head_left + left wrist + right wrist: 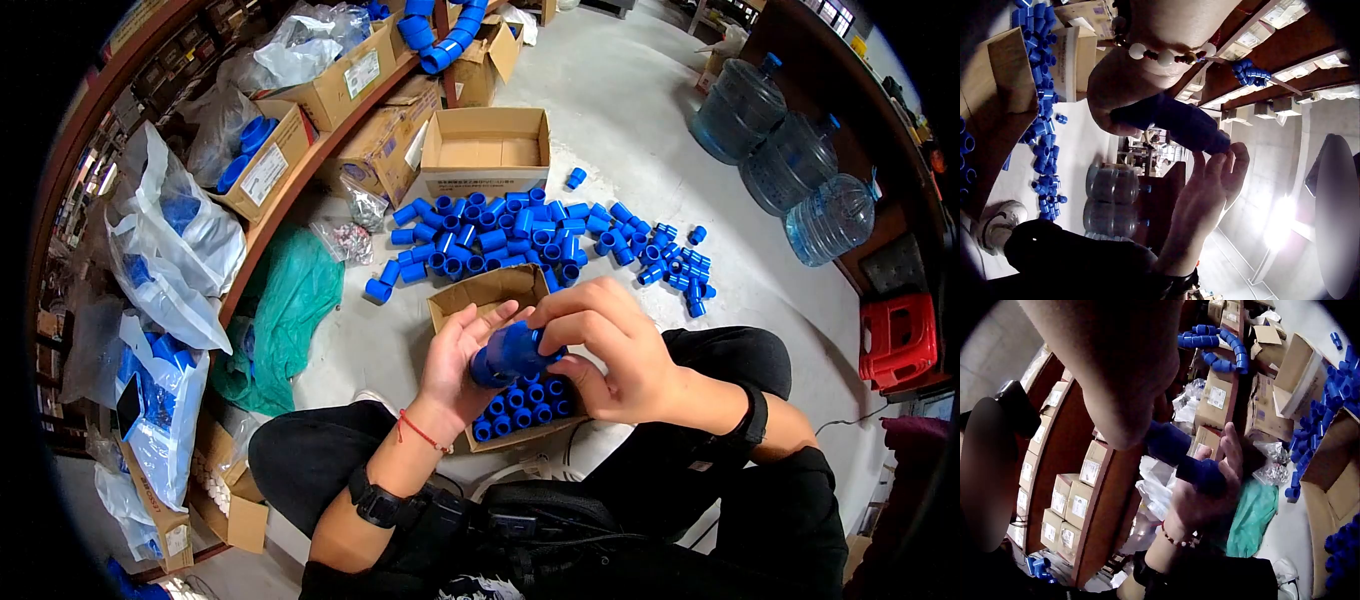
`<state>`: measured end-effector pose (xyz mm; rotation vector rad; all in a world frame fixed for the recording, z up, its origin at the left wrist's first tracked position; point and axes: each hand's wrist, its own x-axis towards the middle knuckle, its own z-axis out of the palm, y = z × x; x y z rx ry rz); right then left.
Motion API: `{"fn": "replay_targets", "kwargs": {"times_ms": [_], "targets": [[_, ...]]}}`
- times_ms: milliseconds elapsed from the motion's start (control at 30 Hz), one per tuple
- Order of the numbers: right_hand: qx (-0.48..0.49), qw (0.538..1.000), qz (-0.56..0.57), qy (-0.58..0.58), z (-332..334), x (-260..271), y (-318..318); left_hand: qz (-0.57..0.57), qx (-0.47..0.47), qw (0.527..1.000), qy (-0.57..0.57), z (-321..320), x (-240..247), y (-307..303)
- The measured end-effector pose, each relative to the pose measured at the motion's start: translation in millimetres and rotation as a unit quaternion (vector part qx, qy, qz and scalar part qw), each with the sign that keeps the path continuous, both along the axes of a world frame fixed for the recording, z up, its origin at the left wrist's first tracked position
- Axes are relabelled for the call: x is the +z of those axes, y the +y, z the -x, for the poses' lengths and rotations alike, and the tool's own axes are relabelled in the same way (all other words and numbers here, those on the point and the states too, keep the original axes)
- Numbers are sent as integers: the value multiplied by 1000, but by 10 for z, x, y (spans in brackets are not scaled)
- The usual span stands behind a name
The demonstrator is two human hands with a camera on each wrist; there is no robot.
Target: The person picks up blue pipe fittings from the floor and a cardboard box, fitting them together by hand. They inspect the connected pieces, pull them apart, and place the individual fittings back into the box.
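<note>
Between my two hands is a stepped run of blue plastic pipe fittings [515,352], held end to end over a small cardboard box [460,302]. My left hand [450,365] holds the wide end against its palm, fingers pointing forward. At the other end, my right hand [625,350] pinches the narrower part with thumb and fingertips. The right wrist view shows one fitting [1169,444] by the right hand and another [1200,475] on the left palm. Rows of blue fittings [515,405] stand upright inside the box below.
Loose blue fittings [490,235] cover the floor beyond the box. An open carton [485,180] stands behind them. Shelves with bagged parts [180,225] line the left side, a green bag [285,320] below. Water bottles [740,105] and a red case [897,340] are at right.
</note>
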<state>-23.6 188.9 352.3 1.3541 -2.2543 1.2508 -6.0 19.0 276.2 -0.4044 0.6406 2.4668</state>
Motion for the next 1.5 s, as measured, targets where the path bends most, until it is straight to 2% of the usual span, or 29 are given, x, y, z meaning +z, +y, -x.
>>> {"fn": "replay_targets", "kwargs": {"times_ms": [233,700,1033,1500], "targets": [[-20,999,-4,43,43,3,30,12,-4,1000,-4,1,-78,-31],[-27,999,-28,29,29,-23,18,25,6,999,-21,-8,-27,-2],[-32,997,-65,16,24,-1,17,-10,-13,1000,-16,-29,37,-1],[-39,997,-58,20,42,-44,10,-80,-1,997,-13,-56,99,30]]}}
